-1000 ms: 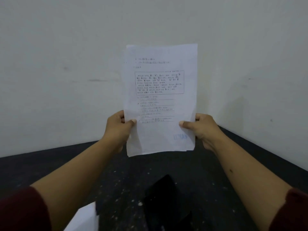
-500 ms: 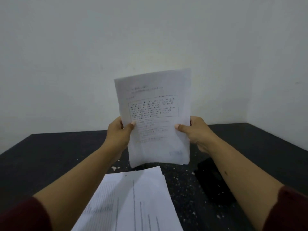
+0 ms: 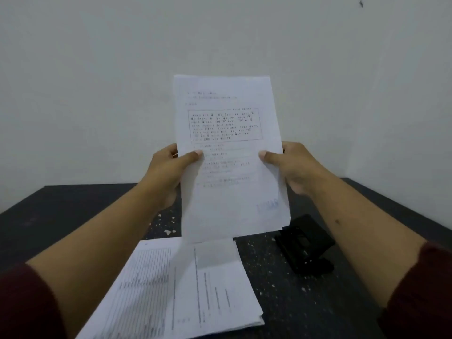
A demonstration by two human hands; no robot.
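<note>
I hold a white printed sheet of paper [image 3: 230,152] upright in front of me, above the table. It bears a framed block of text, several lines below it and a faint blue stamp near its lower right corner. My left hand [image 3: 166,174] pinches its left edge, thumb on the front. My right hand [image 3: 291,165] pinches its right edge the same way. The fingers behind the sheet are hidden.
A stack of printed papers [image 3: 181,289] lies flat on the black speckled table [image 3: 61,209] just below the held sheet. A black hole punch [image 3: 305,245] sits to the right of the stack, under my right forearm. White walls stand behind and to the right.
My view has tilted down from the wall, bringing the paper stack and hole punch into sight. The held sheet tilted back half a second ago and stands upright again. Both hands keep their grip.
</note>
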